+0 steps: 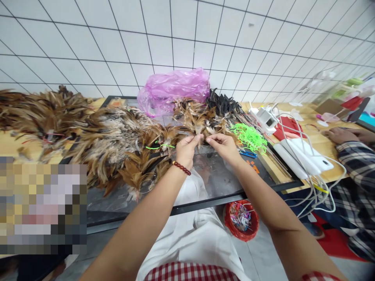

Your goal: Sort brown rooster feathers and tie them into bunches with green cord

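Observation:
My left hand [186,151], with a beaded bracelet [181,168] at its wrist, is closed in a pinch above the dark tabletop. Close beside it, my right hand [225,147] also has thumb and fingers pinched together. What lies between the fingertips is too small to make out. Brown feathers [195,119] lie just beyond both hands. To the left spreads a large heap of brown and pale feathers [108,136], with bright green strings [159,146] lying near my left hand. A tangle of green strings [250,137] and a blue cutter-like tool [247,153] are right of my right hand.
A pink plastic bag [175,89] and black feathers [224,103] sit at the back by the tiled wall. White chargers and cables [301,152] crowd the right side. A red bin [241,220] with scraps stands below the edge. Another person's plaid sleeve [356,156] is far right.

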`<action>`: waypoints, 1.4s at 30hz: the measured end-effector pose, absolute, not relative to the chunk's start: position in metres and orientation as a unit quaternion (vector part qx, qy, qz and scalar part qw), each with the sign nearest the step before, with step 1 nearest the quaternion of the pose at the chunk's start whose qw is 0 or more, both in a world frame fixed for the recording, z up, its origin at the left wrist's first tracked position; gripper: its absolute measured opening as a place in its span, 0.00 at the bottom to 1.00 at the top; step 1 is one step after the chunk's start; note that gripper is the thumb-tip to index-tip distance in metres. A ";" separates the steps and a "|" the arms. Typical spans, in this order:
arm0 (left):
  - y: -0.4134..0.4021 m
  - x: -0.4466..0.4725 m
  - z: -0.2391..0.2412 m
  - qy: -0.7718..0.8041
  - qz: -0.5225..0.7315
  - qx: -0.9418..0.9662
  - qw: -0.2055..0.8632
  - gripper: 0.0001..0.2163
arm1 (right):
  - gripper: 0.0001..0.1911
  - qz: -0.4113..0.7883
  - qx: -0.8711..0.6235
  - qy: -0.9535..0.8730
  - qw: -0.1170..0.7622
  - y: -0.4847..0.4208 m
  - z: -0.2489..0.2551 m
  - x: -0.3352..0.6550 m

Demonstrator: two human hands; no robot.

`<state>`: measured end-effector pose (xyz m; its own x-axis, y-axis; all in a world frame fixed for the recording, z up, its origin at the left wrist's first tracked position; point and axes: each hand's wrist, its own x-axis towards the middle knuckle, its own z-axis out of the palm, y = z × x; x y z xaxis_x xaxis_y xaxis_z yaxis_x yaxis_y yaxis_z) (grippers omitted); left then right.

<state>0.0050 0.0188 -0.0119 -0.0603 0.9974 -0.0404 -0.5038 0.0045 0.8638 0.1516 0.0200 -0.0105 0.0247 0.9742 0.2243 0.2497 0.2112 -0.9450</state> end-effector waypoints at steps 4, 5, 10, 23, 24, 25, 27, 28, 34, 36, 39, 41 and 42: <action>0.017 0.008 -0.013 0.358 0.602 0.340 0.628 0.05 | 0.18 0.537 -0.456 -0.545 0.455 0.014 -0.004 0.146; 0.016 0.009 -0.013 0.349 0.593 0.345 0.638 0.06 | 0.19 0.569 -0.445 -0.529 0.446 0.013 -0.004 0.145; 0.014 0.009 -0.011 0.314 0.564 0.319 0.693 0.07 | 0.20 0.606 -0.429 -0.516 0.427 0.013 -0.003 0.149; 0.013 0.007 -0.009 0.362 0.490 0.228 0.759 0.03 | 0.10 0.280 -0.476 -0.656 0.514 0.019 -0.016 0.150; 0.013 0.007 -0.009 0.367 0.493 0.228 0.755 0.03 | 0.09 0.245 -0.474 -0.681 0.502 0.018 -0.017 0.150; 0.013 0.008 -0.009 0.374 0.498 0.230 0.748 0.04 | 0.08 0.211 -0.471 -0.703 0.490 0.018 -0.017 0.151; 0.012 0.009 -0.009 0.386 0.513 0.240 0.728 0.04 | 0.07 0.165 -0.464 -0.730 0.474 0.017 -0.018 0.151; 0.012 0.009 -0.009 0.392 0.519 0.248 0.718 0.05 | 0.06 0.159 -0.461 -0.736 0.470 0.017 -0.018 0.151; 0.013 0.012 -0.013 0.402 0.561 0.302 0.657 0.08 | 0.16 0.356 -0.471 -0.615 0.523 0.023 -0.018 0.150; 0.014 0.013 -0.013 0.395 0.579 0.314 0.641 0.10 | 0.21 0.460 -0.463 -0.562 0.508 0.023 -0.016 0.150; 0.014 0.013 -0.013 0.376 0.591 0.320 0.638 0.11 | 0.19 0.555 -0.440 -0.527 0.469 0.020 -0.011 0.149; 0.013 0.012 -0.012 0.369 0.582 0.323 0.649 0.11 | 0.17 0.550 -0.430 -0.516 0.496 0.018 -0.008 0.149; 0.012 0.011 -0.012 0.368 0.572 0.324 0.657 0.10 | 0.16 0.535 -0.426 -0.515 0.517 0.018 -0.007 0.149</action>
